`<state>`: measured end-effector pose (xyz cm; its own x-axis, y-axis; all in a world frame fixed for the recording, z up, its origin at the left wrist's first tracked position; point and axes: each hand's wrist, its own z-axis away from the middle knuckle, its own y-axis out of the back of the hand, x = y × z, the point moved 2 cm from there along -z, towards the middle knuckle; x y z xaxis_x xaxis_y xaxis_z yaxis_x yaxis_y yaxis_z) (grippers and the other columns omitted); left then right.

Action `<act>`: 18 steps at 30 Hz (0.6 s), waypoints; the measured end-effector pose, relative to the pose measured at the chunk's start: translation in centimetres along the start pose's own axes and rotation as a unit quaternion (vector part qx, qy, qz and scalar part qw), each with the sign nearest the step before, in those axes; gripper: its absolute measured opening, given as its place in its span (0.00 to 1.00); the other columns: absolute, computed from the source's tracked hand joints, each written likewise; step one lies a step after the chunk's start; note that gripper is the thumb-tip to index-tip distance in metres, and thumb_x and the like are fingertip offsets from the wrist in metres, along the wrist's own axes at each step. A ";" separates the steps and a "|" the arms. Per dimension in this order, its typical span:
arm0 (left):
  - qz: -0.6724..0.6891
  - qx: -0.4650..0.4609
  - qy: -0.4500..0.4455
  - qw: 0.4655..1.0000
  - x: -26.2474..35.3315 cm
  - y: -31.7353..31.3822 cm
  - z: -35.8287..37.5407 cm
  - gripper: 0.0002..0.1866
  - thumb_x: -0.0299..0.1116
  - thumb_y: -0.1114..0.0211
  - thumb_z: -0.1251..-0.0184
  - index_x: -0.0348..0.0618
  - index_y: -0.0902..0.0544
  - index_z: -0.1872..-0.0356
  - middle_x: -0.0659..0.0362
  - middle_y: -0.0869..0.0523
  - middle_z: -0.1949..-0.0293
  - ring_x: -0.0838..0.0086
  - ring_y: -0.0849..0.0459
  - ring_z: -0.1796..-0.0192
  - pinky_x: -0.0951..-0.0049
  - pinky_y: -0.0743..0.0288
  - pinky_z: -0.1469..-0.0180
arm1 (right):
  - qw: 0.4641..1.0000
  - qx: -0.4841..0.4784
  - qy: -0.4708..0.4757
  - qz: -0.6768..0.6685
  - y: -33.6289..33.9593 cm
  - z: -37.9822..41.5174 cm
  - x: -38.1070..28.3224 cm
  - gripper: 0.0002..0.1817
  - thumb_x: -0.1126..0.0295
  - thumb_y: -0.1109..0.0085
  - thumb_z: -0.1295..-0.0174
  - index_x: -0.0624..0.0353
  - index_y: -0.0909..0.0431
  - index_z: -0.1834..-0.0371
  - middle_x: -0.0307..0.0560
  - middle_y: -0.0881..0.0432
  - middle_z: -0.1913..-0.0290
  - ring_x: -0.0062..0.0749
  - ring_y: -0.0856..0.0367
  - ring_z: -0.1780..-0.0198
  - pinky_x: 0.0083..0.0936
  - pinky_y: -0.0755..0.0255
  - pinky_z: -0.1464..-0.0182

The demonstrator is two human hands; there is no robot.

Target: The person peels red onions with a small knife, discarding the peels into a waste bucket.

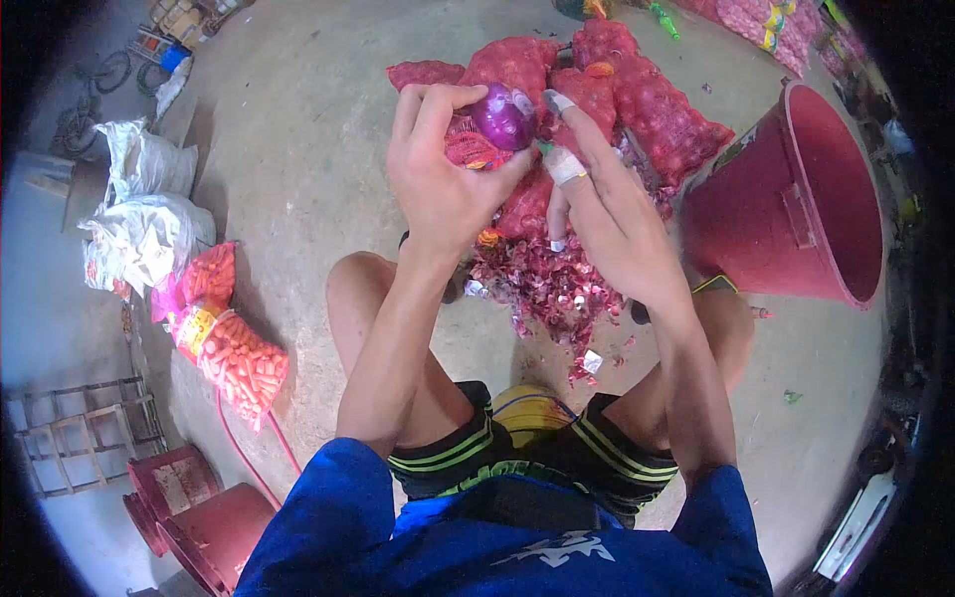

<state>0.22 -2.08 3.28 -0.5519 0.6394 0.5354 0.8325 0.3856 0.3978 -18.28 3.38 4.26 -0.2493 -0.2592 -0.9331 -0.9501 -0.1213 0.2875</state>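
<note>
My left hand [438,164] is raised in front of me, its fingers and thumb closed round a shiny purple-red onion [503,117]. Just right of the onion is my right hand [617,214], with its fingers apart and pale wrapping on several fingertips. A small green spot shows by its wrapped thumb; what it is I cannot make out. Below the hands, a heap of loose onion skins [557,298] lies on the floor between my feet. Red mesh sacks of onions [657,109] lie just beyond the hands.
A large red plastic bin [741,219] leans at the right, its mouth facing right. On the left are white sacks [149,229] and a clear bag of orange-pink pieces [239,363]. More red bins [214,537] stand at lower left. I sit on something yellow [532,413].
</note>
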 end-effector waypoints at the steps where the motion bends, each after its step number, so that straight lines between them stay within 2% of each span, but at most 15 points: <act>1: 0.007 0.000 0.002 1.000 0.0 0.0 0.0 0.30 0.24 0.12 0.58 0.37 0.14 0.48 0.53 0.15 0.52 0.62 0.11 0.49 0.65 0.13 0.45 | 1.000 -0.003 0.000 -0.002 0.0 0.0 -0.1 0.32 0.62 0.50 0.14 0.64 0.41 0.13 0.49 0.17 0.76 0.34 0.15 0.72 0.34 0.21 0.62; 5: 0.021 0.027 -0.002 0.999 0.0 -0.2 -0.2 0.29 0.28 0.12 0.63 0.41 0.14 0.53 0.52 0.15 0.56 0.56 0.13 0.53 0.60 0.17 0.50 | 1.000 -0.010 -0.016 0.017 0.3 -0.1 -0.2 0.33 0.62 0.49 0.15 0.64 0.41 0.13 0.51 0.17 0.76 0.38 0.14 0.72 0.37 0.20 0.60; 7: 0.022 0.019 -0.007 1.000 -0.1 -0.2 -0.3 0.29 0.28 0.12 0.63 0.41 0.14 0.53 0.52 0.15 0.56 0.57 0.12 0.53 0.60 0.17 0.50 | 0.999 -0.014 0.008 0.045 0.5 0.0 -0.2 0.33 0.63 0.47 0.16 0.64 0.41 0.13 0.57 0.16 0.75 0.47 0.13 0.72 0.43 0.21 0.60; 8: 0.022 0.019 -0.006 1.000 -0.2 -0.1 -0.3 0.29 0.28 0.12 0.63 0.41 0.14 0.53 0.52 0.15 0.56 0.57 0.12 0.53 0.60 0.17 0.50 | 0.999 -0.014 0.007 0.045 0.5 -0.1 0.0 0.33 0.63 0.47 0.16 0.64 0.41 0.13 0.57 0.16 0.75 0.47 0.13 0.72 0.43 0.21 0.60; 10: 0.025 0.008 -0.011 1.000 -0.3 0.0 -0.3 0.29 0.28 0.12 0.61 0.41 0.14 0.53 0.52 0.14 0.55 0.57 0.12 0.53 0.61 0.17 0.49 | 0.996 -0.002 0.029 0.084 0.6 -0.1 0.1 0.33 0.64 0.46 0.17 0.64 0.40 0.14 0.64 0.18 0.74 0.58 0.15 0.71 0.49 0.24 0.60; 14: 0.050 -0.001 -0.004 0.999 -0.2 0.2 -0.4 0.29 0.27 0.13 0.62 0.40 0.13 0.52 0.52 0.13 0.54 0.57 0.11 0.51 0.60 0.16 0.46 | 0.994 -0.012 0.024 0.109 1.5 -0.1 -0.5 0.33 0.64 0.45 0.18 0.64 0.39 0.15 0.69 0.20 0.74 0.64 0.17 0.71 0.53 0.27 0.61; 16: 0.059 -0.033 -0.011 0.998 -0.4 0.4 -0.3 0.33 0.25 0.12 0.54 0.39 0.14 0.42 0.55 0.12 0.46 0.68 0.10 0.43 0.66 0.16 0.37 | 0.992 -0.031 0.032 0.116 2.0 -0.1 -0.3 0.33 0.64 0.44 0.18 0.63 0.39 0.15 0.69 0.21 0.74 0.64 0.18 0.71 0.53 0.27 0.60; 17: 0.060 -0.035 -0.012 0.998 -0.5 0.5 -0.2 0.33 0.25 0.12 0.54 0.39 0.14 0.42 0.55 0.12 0.46 0.68 0.10 0.43 0.66 0.16 0.37 | 0.992 -0.029 0.031 0.115 2.3 -0.1 -0.3 0.33 0.64 0.44 0.18 0.63 0.39 0.15 0.69 0.21 0.74 0.64 0.18 0.71 0.53 0.27 0.60; 18: 0.102 -0.055 0.024 0.993 -0.8 0.5 -0.1 0.34 0.25 0.12 0.53 0.38 0.15 0.40 0.55 0.11 0.44 0.69 0.11 0.43 0.66 0.17 0.37 | 0.993 -0.035 0.025 0.114 2.5 -0.1 -0.3 0.33 0.63 0.44 0.18 0.63 0.38 0.15 0.69 0.21 0.74 0.63 0.18 0.71 0.53 0.27 0.60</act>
<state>1.04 -2.42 3.12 -0.3762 0.6626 0.6476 0.9185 0.1750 0.3545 -20.55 3.10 5.25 -0.4451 -0.3353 -0.8304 -0.8539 -0.1204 0.5063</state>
